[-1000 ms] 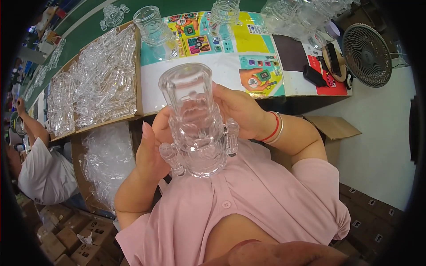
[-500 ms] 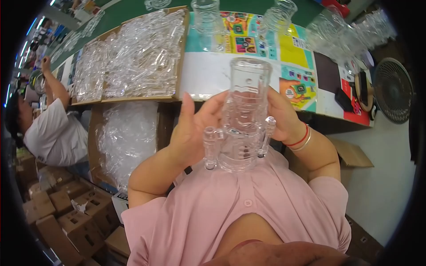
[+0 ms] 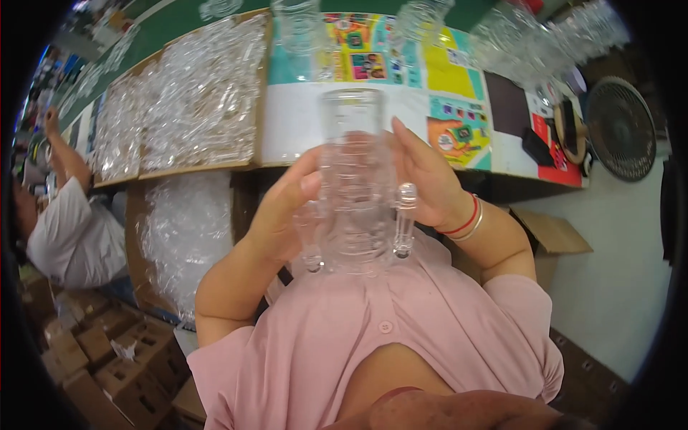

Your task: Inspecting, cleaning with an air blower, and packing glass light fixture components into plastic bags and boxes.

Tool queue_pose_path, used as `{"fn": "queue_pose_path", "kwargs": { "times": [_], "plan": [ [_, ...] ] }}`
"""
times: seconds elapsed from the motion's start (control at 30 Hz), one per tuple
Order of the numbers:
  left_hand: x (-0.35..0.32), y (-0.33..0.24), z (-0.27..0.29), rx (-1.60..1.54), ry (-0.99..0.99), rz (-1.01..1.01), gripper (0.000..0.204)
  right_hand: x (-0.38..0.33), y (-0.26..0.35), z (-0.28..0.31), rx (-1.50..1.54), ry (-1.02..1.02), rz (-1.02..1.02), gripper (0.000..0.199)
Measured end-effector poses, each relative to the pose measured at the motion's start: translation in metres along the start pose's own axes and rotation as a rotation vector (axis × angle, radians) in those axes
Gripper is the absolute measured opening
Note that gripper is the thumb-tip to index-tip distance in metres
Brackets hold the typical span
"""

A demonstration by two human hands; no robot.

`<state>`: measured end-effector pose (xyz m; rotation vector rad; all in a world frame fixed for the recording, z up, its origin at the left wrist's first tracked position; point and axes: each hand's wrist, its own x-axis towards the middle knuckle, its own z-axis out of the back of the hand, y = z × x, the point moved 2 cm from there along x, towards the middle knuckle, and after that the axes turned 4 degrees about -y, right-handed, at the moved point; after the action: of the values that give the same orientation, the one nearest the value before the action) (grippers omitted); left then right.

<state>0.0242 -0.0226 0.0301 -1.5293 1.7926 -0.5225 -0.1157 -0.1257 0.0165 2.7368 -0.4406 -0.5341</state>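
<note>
Green bench [image 3: 161,36] arches across the room from ten to two o'clock on my remote monitor, the dial centred on a clear glass vessel [image 3: 356,193] between the wearer's hands. At nine, far left, I see a co-worker in a white top [image 3: 75,240]; at eight, heaped cardboard boxes [image 3: 140,365]. Between eight and nine, closer in, an open carton [image 3: 135,229] holds clear plastic bags [image 3: 188,236]; at ten, a shallow cardboard tray [image 3: 261,107] is filled with small glass pieces [image 3: 204,100].

Left hand [image 3: 283,208]: curled around the vessel's left side, gripping it, thumb against the glass. Vessel: rim toward twelve, base toward the pink shirt [image 3: 344,330], slim side tubes at eight and four. Beyond it, a similar vessel [image 3: 296,32] stands at eleven and a third vessel [image 3: 423,21] near one, by colourful printed sheets [image 3: 459,68]. Right hand [image 3: 430,186]: beside the vessel's right side, thumb raised apart, fingers partly obscured by glass; whether they close on it, I cannot tell. Red and white bands [image 3: 469,218] circle its wrist. More clear vessels [image 3: 519,50] cluster between one and two; a dark fan [image 3: 620,129] stands between two and three, and a pale wall [image 3: 613,229] lies at three.
</note>
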Motion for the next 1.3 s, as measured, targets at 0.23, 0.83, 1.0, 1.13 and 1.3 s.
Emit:
{"fn": "queue_pose_path", "kwargs": {
  "times": [0.23,0.83,1.0,1.13,1.3],
  "plan": [
    [0.005,0.013,0.012,-0.135,-0.012,-0.038,0.075,-0.005,0.001,-0.015,-0.208,-0.053,0.074,0.056],
    [-0.007,-0.002,-0.011,0.359,0.098,-0.262,0.079,-0.014,0.018,-0.016,-0.412,0.238,0.086,0.067],
    [-0.012,0.014,-0.011,0.902,0.547,-0.617,0.068,-0.035,-0.006,0.001,-1.026,0.546,0.556,0.058],
    [-0.022,0.026,-0.025,1.039,0.642,-0.84,0.07,-0.063,-0.029,0.01,-1.139,0.56,0.68,0.059],
    [-0.025,0.022,-0.027,1.118,0.524,-0.755,0.068,-0.054,-0.017,0.009,-1.134,0.577,0.614,0.053]
  ]
}}
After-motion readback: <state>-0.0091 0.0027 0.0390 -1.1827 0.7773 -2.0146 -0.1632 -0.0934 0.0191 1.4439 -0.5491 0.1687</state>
